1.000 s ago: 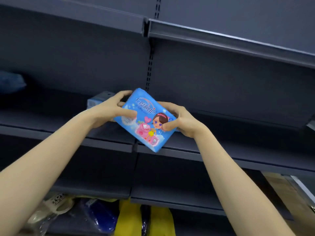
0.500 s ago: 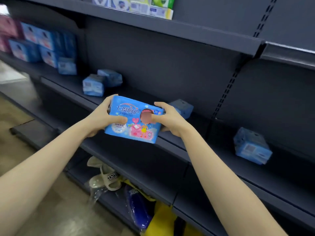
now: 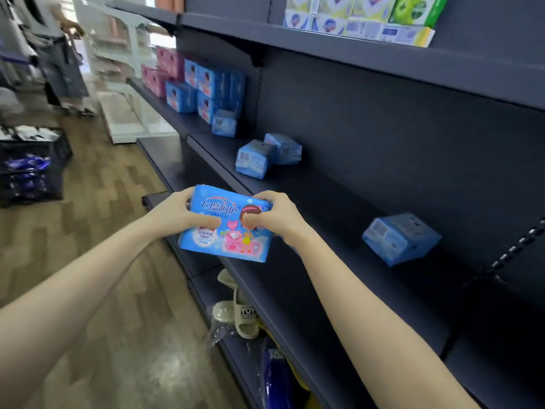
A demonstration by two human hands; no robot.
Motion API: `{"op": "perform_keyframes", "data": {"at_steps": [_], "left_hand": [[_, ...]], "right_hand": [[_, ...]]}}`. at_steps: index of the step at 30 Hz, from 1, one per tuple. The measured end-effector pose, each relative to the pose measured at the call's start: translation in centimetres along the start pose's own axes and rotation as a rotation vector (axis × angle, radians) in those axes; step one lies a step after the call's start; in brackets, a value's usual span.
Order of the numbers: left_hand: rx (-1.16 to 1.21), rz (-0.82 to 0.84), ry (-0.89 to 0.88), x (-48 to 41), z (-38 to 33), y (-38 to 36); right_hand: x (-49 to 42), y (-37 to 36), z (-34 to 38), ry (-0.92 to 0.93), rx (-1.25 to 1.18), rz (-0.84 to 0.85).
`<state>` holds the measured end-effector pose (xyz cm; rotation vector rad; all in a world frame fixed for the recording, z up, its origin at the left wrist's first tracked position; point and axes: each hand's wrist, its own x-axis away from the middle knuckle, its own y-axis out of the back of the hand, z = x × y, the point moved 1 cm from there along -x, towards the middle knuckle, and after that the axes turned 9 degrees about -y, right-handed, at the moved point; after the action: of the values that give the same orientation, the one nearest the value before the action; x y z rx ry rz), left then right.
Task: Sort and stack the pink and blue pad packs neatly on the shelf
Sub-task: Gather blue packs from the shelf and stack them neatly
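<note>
Change: a second ago the pack sat tilted with one corner down; it now lies level, printed face up. The stacks at the far end have come from the frame's upper left edge towards its upper middle, and a crate has appeared at the left.
Held pack: the blue pad pack [image 3: 227,228] is in the lower centre of the frame, at the front edge of the shelf [image 3: 339,202], carried in both hands.
Far stacks: stacked blue packs [image 3: 212,90] stand on the same shelf in the upper middle, with pink packs [image 3: 162,72] just to their left.
Loose packs: one blue pack [image 3: 224,123] lies below the stack, a touching pair [image 3: 255,159] lies mid-shelf, and a single pack [image 3: 399,239] lies tilted at the right, well apart.
Top shelf: a row of white, yellow and green boxes [image 3: 362,16].
Crate: the black crate [image 3: 32,166] on the wooden floor holds shiny dark blue packets.
Bottom shelf: a pale sandal [image 3: 239,314].
Left hand: the left hand [image 3: 180,215] grips the pack's left end, thumb across the printed face, fingers curled round the edge.
Right hand: the right hand [image 3: 277,219] grips the right end, thumb pressed on the cartoon girl, fingers curled over the top corner.
</note>
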<state>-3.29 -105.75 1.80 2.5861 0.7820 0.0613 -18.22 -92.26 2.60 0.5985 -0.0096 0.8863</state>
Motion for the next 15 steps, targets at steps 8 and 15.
{"op": "perform_keyframes", "data": {"at_steps": [8,15], "left_hand": [[-0.32,-0.136,0.283,-0.9,1.2,1.4],[-0.477,-0.251,0.407,-0.2,2.5,1.6]], "right_hand": [[-3.9,-2.8,1.3,0.158,0.251,0.111],[-7.5,-7.4,0.3,0.227,0.387,0.219]]}}
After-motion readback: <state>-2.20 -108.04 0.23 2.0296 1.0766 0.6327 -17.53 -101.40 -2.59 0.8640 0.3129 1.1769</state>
